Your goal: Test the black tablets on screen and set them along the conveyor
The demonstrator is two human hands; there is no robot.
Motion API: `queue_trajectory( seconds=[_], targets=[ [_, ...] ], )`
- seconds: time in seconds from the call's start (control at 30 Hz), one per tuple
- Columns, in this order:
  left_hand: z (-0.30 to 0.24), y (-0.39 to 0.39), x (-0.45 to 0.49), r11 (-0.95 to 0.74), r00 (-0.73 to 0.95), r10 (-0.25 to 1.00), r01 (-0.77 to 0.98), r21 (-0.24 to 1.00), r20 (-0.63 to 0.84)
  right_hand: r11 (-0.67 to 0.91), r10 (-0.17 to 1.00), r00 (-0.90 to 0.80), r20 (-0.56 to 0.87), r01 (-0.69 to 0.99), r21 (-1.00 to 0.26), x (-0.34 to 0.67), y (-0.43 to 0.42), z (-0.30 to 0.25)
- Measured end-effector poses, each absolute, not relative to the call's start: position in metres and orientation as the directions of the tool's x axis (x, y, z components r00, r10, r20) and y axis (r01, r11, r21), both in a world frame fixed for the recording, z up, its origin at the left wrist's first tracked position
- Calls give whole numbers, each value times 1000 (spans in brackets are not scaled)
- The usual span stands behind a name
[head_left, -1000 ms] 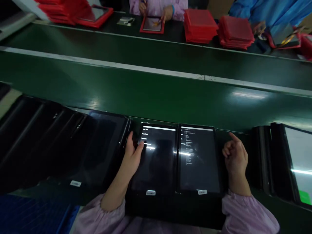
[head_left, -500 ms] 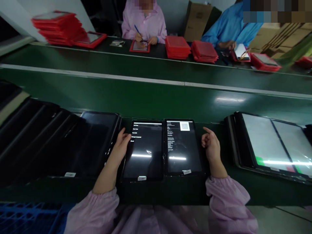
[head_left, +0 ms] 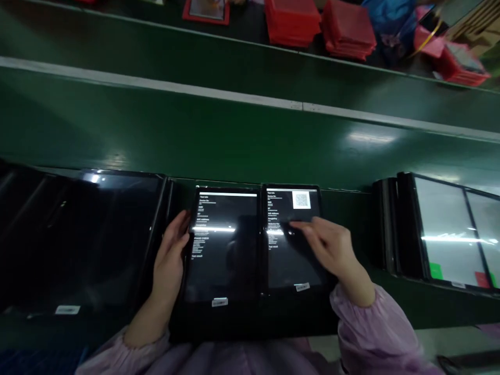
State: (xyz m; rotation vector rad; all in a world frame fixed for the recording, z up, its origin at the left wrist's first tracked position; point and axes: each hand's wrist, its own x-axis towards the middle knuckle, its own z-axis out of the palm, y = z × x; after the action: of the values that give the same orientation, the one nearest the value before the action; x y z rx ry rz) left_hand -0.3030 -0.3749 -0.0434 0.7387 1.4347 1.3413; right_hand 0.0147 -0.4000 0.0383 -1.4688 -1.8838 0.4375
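Two black tablets lie side by side in front of me, both showing white text on dark screens. My left hand rests at the left edge of the left tablet, fingers loosely curled against its frame. My right hand hovers over the right tablet, fingers stretched toward the middle of its screen, below a QR code. Neither hand holds anything.
A row of dark tablets leans at my left. Lit white-screen tablets stand at my right. A green conveyor belt runs beyond. Red case stacks sit on the far bench.
My right hand moved from beside the right tablet onto its screen. The left tablet's screen changed from a short menu to a text list. The view tilted downward.
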Motion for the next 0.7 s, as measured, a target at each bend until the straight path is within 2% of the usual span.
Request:
queue_trajectory(
  seconds=[0.07,0.1,0.17,0.27,0.37,0.57,0.7],
  targets=[
    [-43,-371,-301,203,-341,903,-194,960,-260,497,865,-386,321,745,-444,-4,-395,41],
    [-43,-370,-301,200,-349,900,-197,960,-259,567,820,-470,327,742,-357,-12,-394,40],
    [-43,-370,-301,186,-351,901,-217,958,-254,623,773,-525,356,734,-270,-23,-393,36],
    [-46,-373,-302,165,-338,909,-248,955,-245,601,782,-502,369,764,-235,-22,-395,33],
    [-47,-374,-303,168,-332,911,-245,955,-245,540,814,-423,399,804,-250,-7,-399,38],
    [-47,-372,-306,146,-285,939,-182,972,-194,355,873,-124,472,825,-440,9,-408,43],
    [-49,-372,-308,143,-263,949,-126,982,-172,319,877,-71,474,825,-466,7,-411,42]
  ],
)
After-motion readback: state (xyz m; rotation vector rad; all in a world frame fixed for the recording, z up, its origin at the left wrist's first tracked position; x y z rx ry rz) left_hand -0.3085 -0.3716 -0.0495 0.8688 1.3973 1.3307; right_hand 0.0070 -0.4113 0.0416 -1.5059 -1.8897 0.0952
